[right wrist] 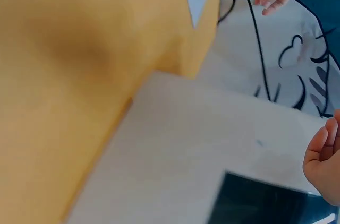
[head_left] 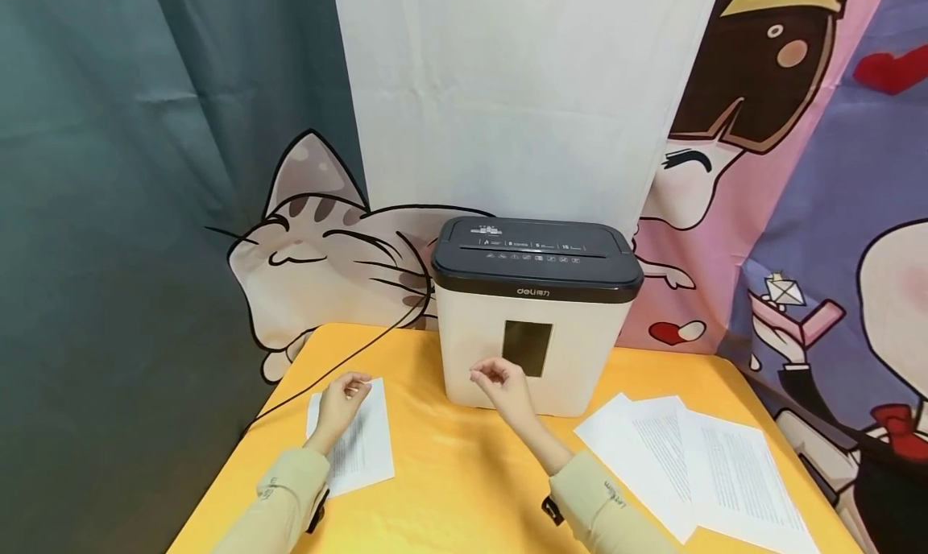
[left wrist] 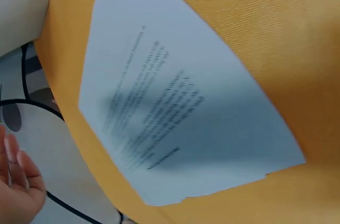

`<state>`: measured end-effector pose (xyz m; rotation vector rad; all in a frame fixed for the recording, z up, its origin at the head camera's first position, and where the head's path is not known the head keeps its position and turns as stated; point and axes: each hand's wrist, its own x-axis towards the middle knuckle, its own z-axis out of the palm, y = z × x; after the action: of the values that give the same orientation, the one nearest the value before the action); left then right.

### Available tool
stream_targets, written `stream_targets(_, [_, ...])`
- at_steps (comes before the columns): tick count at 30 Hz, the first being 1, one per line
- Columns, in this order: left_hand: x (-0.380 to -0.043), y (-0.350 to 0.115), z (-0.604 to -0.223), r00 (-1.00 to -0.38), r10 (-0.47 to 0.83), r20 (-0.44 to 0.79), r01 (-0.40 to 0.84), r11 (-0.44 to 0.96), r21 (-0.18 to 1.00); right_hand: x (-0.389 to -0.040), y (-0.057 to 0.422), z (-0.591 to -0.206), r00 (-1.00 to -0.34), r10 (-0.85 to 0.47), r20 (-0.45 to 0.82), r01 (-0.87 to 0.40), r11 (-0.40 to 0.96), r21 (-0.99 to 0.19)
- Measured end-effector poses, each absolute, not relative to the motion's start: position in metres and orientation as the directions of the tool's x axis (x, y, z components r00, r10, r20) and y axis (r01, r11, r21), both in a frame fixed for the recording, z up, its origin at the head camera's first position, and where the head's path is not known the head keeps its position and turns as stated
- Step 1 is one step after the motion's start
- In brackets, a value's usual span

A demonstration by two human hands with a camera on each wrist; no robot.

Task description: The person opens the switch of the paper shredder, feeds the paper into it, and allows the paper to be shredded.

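My left hand point(head_left: 339, 407) hovers over a printed sheet of paper point(head_left: 366, 449) at the table's left side, its fingers loosely bent with nothing between them. In the left wrist view that sheet point(left wrist: 159, 86) lies on the yellow cloth with a ragged edge. Before the front of a paper shredder point(head_left: 474, 336), which has a black lid and white bin, my right hand point(head_left: 510, 391) is raised with loosely curled fingers, holding nothing. The lid's feed slot point(head_left: 532, 250) shows no paper. In the right wrist view the right hand point(right wrist: 324, 168) appears near the bin's dark window point(right wrist: 255, 203).
Several printed sheets point(head_left: 725, 473) lie overlapping at the table's right. A black cord point(head_left: 341, 365) runs from behind the shredder over the table's left edge. Cartoon-printed curtains point(head_left: 326, 272) hang right behind the yellow table point(head_left: 449, 489).
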<state>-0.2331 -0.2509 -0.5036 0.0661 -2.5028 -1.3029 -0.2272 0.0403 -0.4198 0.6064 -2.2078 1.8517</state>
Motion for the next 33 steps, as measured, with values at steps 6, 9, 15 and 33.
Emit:
stream_targets(6, [-0.227, -0.262, -0.514, -0.956, -0.250, 0.152, -0.019, 0.572, 0.820, -0.223, 0.026, -0.450, -0.925, -0.159, 0.344, -0.358, 0.061, -0.932])
stream_targets(9, [-0.223, -0.266, -0.517, -0.953, -0.273, 0.131, -0.058, 0.588, 0.807, -0.217, 0.016, -0.469, -0.940, -0.160, 0.301, -0.312, 0.044, -0.949])
stream_targets(15, [-0.216, -0.275, -0.521, -0.922, -0.372, 0.106, -0.165, 0.627, 0.762, -0.200, -0.006, -0.516, -0.941, -0.317, 0.115, -0.154, 0.100, -0.983])
stream_targets(33, [-0.206, -0.304, -0.515, -0.844, -0.477, -0.246, -0.512, 0.583, 0.631, -0.191, -0.046, -0.544, -0.887, -0.346, -0.305, 0.286, 0.108, -0.952])
